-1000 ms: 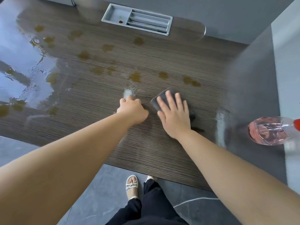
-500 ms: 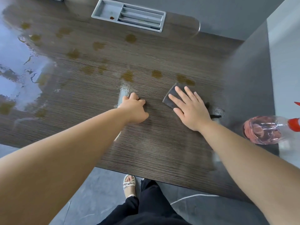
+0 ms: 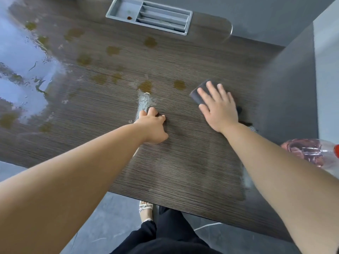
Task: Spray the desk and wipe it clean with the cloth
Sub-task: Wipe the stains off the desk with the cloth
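A dark wood-grain desk (image 3: 183,162) carries several brownish stains (image 3: 145,86) and a wet sheen at the left. My right hand (image 3: 219,107) lies flat with straight fingers on a dark grey cloth (image 3: 199,92), pressing it on the desk right of centre. Only the cloth's far left corner shows past my fingers. My left hand (image 3: 152,125) rests on the desk with its fingers curled under, holding nothing, beside a pale streak of spray foam (image 3: 143,102). A clear spray bottle (image 3: 310,153) with pink liquid and a red cap stands at the right edge.
A grey recessed cable tray (image 3: 148,15) sits in the desk's far edge. A grey partition (image 3: 293,79) borders the desk on the right. Another foam streak (image 3: 245,178) lies near the front right. My legs and a sandalled foot (image 3: 145,210) show below the near edge.
My right hand has slid the cloth to the right and farther away over the last second, covering the stain pair at the right. My left hand has stayed in place.
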The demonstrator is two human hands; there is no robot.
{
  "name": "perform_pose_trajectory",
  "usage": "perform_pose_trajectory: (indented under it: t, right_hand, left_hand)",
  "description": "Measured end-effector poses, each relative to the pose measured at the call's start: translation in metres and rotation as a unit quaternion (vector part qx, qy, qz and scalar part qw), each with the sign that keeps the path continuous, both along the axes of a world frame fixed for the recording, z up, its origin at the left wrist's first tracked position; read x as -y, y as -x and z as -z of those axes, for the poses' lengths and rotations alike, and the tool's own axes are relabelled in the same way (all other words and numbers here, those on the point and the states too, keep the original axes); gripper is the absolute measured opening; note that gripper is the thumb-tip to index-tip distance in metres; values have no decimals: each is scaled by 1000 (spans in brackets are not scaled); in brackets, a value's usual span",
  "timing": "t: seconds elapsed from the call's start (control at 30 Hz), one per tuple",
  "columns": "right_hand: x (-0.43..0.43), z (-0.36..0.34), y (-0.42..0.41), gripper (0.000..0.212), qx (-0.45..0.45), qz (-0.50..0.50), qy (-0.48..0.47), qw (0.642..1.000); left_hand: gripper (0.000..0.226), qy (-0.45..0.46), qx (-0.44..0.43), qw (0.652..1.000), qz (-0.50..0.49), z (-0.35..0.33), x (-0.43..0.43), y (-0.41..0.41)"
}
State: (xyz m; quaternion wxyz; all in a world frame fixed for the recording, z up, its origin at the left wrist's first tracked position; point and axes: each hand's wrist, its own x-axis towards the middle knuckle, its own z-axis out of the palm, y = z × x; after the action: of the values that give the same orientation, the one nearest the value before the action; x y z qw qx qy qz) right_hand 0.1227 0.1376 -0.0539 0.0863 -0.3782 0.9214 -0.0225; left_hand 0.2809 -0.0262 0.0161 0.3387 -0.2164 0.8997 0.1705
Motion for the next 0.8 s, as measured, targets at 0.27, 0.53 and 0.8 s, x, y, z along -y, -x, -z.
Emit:
perform_pose_trajectory:
  t: [0.27,0.53,0.8]
  right_hand:
    - [27,0,-44,52,9,-119,3,993]
    - [44,-7,-19,51,37,202,-15,979]
    - [38,0,-6,50,8,-43,-5,999]
  left_hand:
    - [62,19,8,1000,17,1,-3,0]
    - [69,16,-6,1000,8,4,-5,-5]
    - [56,-16,-86,993,-76,6,17,-18]
